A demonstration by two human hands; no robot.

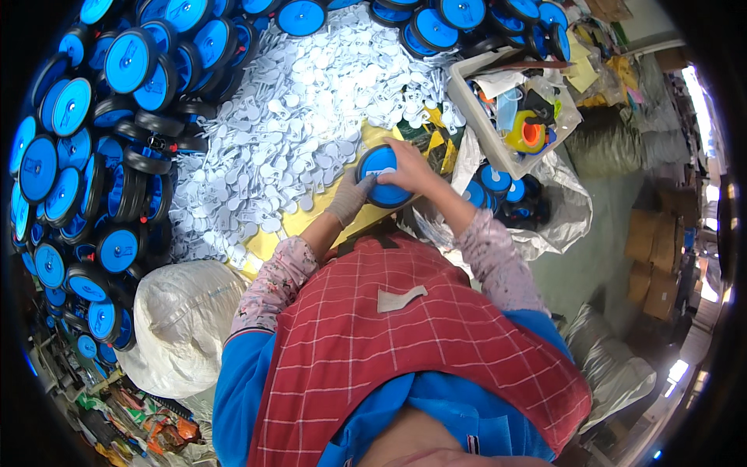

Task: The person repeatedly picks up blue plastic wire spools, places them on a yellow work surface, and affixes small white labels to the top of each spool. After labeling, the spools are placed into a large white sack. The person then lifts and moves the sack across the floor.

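- The left grip (352, 194), in a pale covering, pinches the near left edge of a black-rimmed blue wheel (375, 159), thumb on its face.
- The right grip (408, 173), bare, clasps the wheel's right side, fingers round the far rim and thumb on the face.
- The wheel sits between both grips; a small pale patch shows by the thumbs, too small to identify.
- Beyond and left of the left grip, white plastic pieces (303, 117) heap over the yellow surface (299, 221).
- Farther left of that grip, a pile of blue wheels (72, 107) rises; more wheels (434, 29) lie beyond both grips.
- Right of and beyond the right grip stands a pale bin (477, 124) of odds and ends.
- Nearer on that side, an open bag (560, 222) holds wheels.
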